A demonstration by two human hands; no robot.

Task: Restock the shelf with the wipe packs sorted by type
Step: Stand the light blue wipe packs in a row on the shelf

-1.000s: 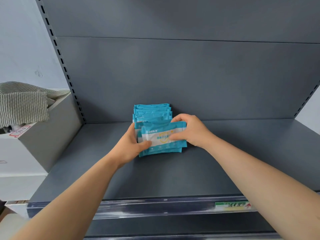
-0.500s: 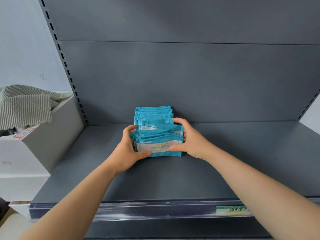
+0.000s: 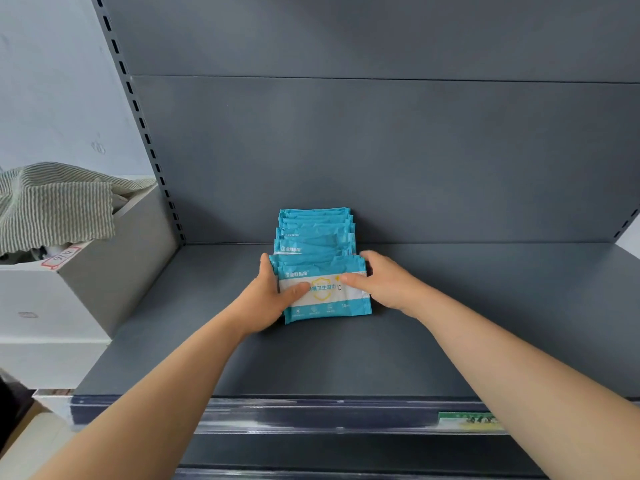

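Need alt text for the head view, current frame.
The left hand and right hand hold the front blue wipe pack of a row on a dark grey shelf. A white box draped with a striped cloth sits at left.

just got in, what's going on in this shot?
A person is stocking a grey shelf with wipes. The left hand and right hand each hold one side of the front pack, thumbs on its face, at the near end of a row of blue packs running back toward the rear panel. All look the same type.
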